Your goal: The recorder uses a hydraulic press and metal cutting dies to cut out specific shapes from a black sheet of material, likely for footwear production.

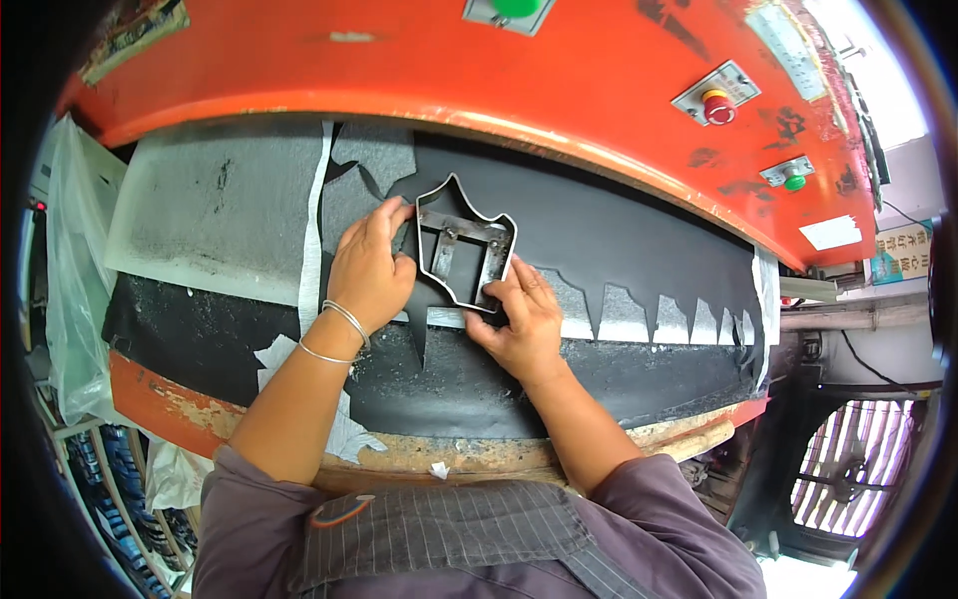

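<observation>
orange machine [399,60] behind; forearms [294,409] angled inward, left hand [373,268], right hand [525,327] clasping metal frame [447,228]

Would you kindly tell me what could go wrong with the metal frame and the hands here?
The left hand and right hand are on the thin-walled metal frame, so a slip might nick the fingers. The frame sits near the jagged edge of the black sheet, so a shift could leave it partly off. Both hands are close to the orange machine, a possible hazard if it moved.
</observation>
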Action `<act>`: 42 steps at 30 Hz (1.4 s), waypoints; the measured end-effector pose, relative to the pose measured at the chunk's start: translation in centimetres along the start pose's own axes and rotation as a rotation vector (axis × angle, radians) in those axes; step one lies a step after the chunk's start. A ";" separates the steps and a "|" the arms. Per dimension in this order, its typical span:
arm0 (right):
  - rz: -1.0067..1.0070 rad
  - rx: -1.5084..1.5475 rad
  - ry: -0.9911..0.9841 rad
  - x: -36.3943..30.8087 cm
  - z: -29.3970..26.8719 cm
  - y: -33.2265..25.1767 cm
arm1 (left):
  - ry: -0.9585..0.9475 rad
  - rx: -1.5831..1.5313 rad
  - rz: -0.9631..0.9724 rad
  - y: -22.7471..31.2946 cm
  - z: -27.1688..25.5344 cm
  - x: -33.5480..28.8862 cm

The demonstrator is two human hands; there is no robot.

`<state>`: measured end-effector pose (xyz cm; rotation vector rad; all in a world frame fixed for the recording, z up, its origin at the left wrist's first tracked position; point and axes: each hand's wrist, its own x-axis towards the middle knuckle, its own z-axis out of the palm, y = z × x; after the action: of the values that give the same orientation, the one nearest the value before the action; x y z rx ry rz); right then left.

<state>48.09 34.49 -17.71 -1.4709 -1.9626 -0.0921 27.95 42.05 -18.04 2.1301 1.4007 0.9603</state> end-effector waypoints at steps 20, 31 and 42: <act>0.584 -0.337 0.986 13.3 -25.7 20.7 | 0.509 0.162 0.578 17.1 -9.0 9.7; -0.057 0.168 -0.359 -5.3 -15.3 -3.8 | -0.369 0.046 0.049 11.7 -4.3 -13.8; -0.009 -0.024 -0.543 -7.2 -10.6 -7.5 | -0.086 0.204 -0.017 12.8 -3.6 -14.5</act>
<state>47.50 21.28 -10.99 -1.6224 -2.3945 0.3128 29.61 23.53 -11.72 2.2716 1.5283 0.7376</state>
